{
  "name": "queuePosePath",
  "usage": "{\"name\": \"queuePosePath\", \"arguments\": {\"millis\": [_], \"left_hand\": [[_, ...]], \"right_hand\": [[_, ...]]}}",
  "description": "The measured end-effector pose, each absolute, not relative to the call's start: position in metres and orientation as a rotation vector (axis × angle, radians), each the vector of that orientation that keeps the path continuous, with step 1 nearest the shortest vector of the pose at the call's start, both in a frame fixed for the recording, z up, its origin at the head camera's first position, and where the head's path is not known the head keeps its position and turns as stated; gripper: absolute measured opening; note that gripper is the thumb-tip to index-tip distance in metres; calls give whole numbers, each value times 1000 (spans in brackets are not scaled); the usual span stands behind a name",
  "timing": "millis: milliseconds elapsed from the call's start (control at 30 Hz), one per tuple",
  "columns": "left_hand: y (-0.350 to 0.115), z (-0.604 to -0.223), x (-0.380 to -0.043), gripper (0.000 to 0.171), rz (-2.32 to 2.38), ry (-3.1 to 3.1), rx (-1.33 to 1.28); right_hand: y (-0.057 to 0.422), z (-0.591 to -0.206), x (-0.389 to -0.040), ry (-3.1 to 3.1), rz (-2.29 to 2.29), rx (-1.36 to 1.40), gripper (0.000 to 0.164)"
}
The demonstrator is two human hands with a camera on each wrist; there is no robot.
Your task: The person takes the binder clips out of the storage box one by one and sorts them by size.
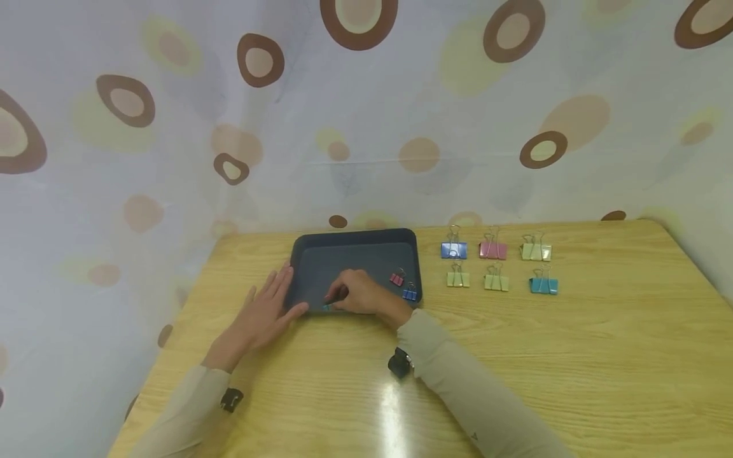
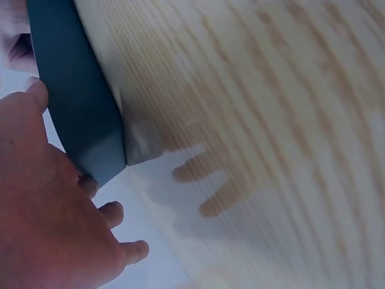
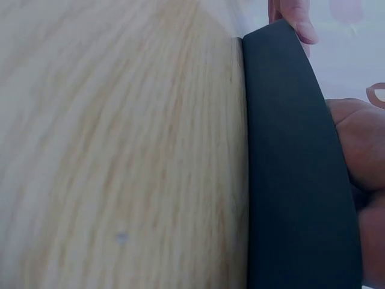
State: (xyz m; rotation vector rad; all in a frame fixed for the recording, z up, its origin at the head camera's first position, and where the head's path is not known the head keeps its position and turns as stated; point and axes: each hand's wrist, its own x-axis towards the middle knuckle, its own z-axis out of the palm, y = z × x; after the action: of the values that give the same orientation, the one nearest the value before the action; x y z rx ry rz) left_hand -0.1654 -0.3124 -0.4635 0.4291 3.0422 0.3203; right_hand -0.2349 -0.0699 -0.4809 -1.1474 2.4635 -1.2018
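Observation:
A dark shallow tray (image 1: 343,257) lies on the wooden table. My left hand (image 1: 265,315) touches its left front corner with fingers straight. In the left wrist view, that hand's thumb and fingertips (image 2: 37,93) meet the tray wall (image 2: 78,90). Over the tray's front part, my right hand (image 1: 362,292) pinches a small teal binder clip (image 1: 327,307) between thumb and finger, low by the front rim. A small red binder clip (image 1: 397,278) and a small blue one (image 1: 409,295) lie at the tray's right end. The right wrist view hides the teal clip behind the tray wall (image 3: 298,162).
Right of the tray, larger binder clips stand in two rows: blue (image 1: 453,250), pink (image 1: 493,250) and pale yellow (image 1: 536,252) behind; two pale green ones (image 1: 458,279) and a teal one (image 1: 543,285) in front. A patterned curtain (image 1: 372,178) hangs behind the table.

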Motion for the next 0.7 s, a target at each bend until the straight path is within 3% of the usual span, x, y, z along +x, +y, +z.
{"name": "queuePosePath", "arguments": {"millis": [700], "left_hand": [[-310, -466, -162, 85, 380, 3077, 467]], "right_hand": [[-43, -482, -233, 2341, -1425, -1035, 8]]}}
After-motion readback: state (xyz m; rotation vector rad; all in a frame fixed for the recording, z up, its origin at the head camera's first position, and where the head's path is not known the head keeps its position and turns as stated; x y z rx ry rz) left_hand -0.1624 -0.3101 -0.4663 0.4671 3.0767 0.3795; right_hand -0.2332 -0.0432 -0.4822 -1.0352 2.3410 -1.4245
